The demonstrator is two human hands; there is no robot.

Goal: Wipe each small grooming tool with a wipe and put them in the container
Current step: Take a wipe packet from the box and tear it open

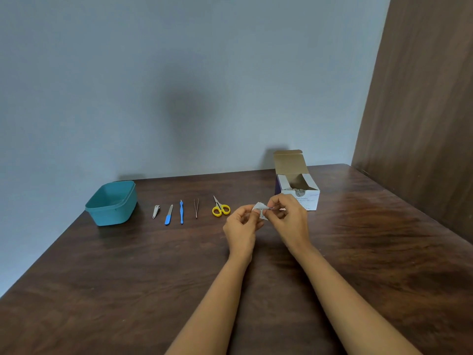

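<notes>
Both hands meet just right of the middle of the frame, raised a little above the dark wooden surface [128, 278]. The left hand [242, 222] and the right hand [290, 219] each have a tight grip, fingertips curled and pinching opposite sides of a small white wipe sachet [261, 209]. I cannot tell whether the sachet is torn open.

Just behind the right hand stands a white box of swabs [299, 187] with its flap up.

The tools lie in a row to the left of the hands, each apart from the next. Nearest the hands are the yellow-handled scissors [220, 208], then the tweezers [196, 208], a blue cuticle pusher [181, 211], a blue-handled nail file [168, 215] and the nail clipper [156, 211]. Beyond the clipper, at the left end of the row, sits the teal container [112, 217], lidless, with nothing showing inside from here. A grey-blue wall [179, 73] rises behind it all.
</notes>
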